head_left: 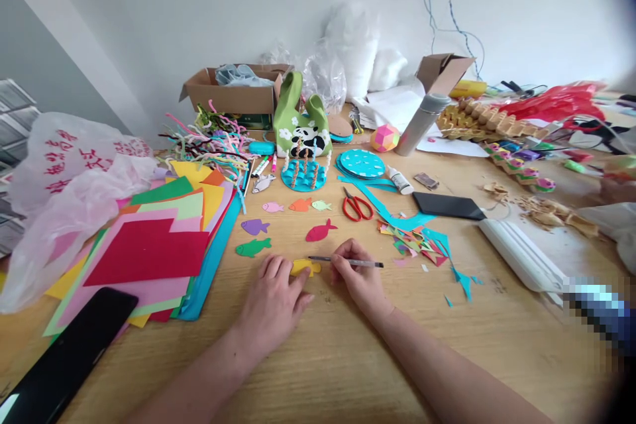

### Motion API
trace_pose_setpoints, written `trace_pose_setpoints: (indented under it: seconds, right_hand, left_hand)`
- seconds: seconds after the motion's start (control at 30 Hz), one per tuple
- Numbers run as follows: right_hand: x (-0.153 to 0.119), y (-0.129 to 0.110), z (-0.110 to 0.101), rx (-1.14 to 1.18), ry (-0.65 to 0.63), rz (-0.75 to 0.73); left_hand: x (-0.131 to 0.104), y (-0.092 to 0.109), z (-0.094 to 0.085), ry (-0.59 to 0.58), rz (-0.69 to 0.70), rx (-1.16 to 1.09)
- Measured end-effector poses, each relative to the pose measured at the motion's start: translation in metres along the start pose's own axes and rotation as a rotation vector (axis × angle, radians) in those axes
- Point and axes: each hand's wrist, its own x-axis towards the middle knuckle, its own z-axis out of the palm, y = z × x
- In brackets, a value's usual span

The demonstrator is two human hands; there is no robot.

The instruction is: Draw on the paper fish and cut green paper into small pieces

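My left hand [275, 295] lies on the table with its fingers at the left end of a yellow paper fish [304, 268], pressing it down. Between the fingers of my right hand [362, 281] is a slim pen [366, 264], its tip at the upper edge of that fish. Around them lie more paper fish: a red fish [320, 231], a green fish [253, 248], a purple fish [255, 226], a pink fish [272, 207], an orange fish [300, 205] and a light green fish [321, 205].
Red-handled scissors [358, 211] and colourful paper scraps [415, 242] lie right of the fish. Coloured sheets [149, 248] and a black phone [74, 351] are on the left. Behind stand a blue disc with twisted posts [304, 175], a white glue bottle [399, 181] and a grey flask [422, 124].
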Motion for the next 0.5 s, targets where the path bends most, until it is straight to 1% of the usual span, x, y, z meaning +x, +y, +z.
trace_pose_setpoints:
  seconds: [0.13,0.23,0.3,0.37,0.4,0.43,0.47,0.5]
  right_hand:
    - [0.001,0.001,0.000,0.048,0.022,-0.032]
    - [0.002,0.001,-0.001,0.071,0.055,-0.061]
    - [0.003,0.003,-0.002,0.086,0.080,-0.082]
    - [0.003,0.004,-0.003,0.095,0.099,-0.101]
    - [0.004,0.005,-0.004,0.094,0.102,-0.106]
    - [0.004,0.005,-0.004,0.092,0.101,-0.110]
    - [0.004,0.005,-0.004,0.091,0.098,-0.113]
    - [0.003,0.006,-0.003,0.089,0.092,-0.117]
  left_hand:
    - [0.000,-0.002,0.000,0.026,0.005,-0.008]
    - [0.000,-0.002,-0.002,0.077,0.001,-0.059]
    - [-0.001,0.003,-0.011,0.139,0.008,-0.151]
    - [-0.003,0.013,-0.026,0.182,0.045,-0.318]
    - [-0.005,0.020,-0.035,0.154,0.100,-0.438]
    - [-0.009,0.027,-0.045,0.075,0.169,-0.563]
    - [-0.013,0.035,-0.053,-0.022,0.282,-0.686]
    - [-0.018,0.043,-0.060,-0.169,0.460,-0.801]
